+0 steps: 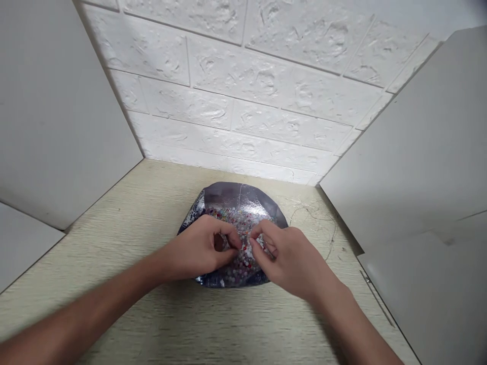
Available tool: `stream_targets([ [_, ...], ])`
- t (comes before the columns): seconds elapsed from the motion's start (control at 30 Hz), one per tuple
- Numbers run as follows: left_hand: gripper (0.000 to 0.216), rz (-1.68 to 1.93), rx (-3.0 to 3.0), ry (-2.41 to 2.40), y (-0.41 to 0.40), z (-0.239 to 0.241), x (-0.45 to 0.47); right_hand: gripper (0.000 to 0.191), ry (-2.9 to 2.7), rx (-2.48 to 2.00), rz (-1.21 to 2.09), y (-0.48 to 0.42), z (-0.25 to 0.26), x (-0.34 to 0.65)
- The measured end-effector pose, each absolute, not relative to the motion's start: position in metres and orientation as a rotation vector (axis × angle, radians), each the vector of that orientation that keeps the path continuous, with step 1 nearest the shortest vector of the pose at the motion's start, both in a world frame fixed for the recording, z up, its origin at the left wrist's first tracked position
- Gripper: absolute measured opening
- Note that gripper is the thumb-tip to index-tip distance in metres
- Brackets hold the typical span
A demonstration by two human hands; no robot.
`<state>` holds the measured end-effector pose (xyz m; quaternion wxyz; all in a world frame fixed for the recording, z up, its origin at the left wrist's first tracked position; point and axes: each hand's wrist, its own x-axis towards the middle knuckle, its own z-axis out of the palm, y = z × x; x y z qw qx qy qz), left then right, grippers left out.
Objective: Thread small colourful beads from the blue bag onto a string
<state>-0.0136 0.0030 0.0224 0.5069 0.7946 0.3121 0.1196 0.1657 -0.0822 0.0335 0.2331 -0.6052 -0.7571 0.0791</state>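
Observation:
A dark, shiny, rounded container (247, 195), perhaps foil or plastic, lies on the table and holds a pile of small beads (239, 218), mostly white and clear with some red, purple and other colours. My left hand (201, 246) is over its left side, thumb and forefinger pinched above the beads. From the right, my right hand (289, 253) comes over the beads, its thumb and forefinger also pressed together. The two pinches face each other a short way apart. Whatever lies between the fingertips is too small to make out.
Thin, loosely curled thread (333, 233) lies on the pale wood-grain table (160, 319) to the right of the container. A white brick-patterned wall (236, 91) stands behind. White panels (61, 111) close in both sides. A thin strip (376, 299) runs along the right panel's foot.

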Motion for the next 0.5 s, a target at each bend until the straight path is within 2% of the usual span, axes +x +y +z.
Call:
stream_targets([
  [0.27,0.007,-0.015,1.672,0.516,0.005,0.028,-0.018,0.007,-2.142,-1.632,0.612,-0.099,0.048,0.162],
  [0.5,0.005,0.190,1.463,0.617,0.010,0.022,-0.013,0.009,-2.026,-1.486,0.301,-0.093,0.039,0.155],
])
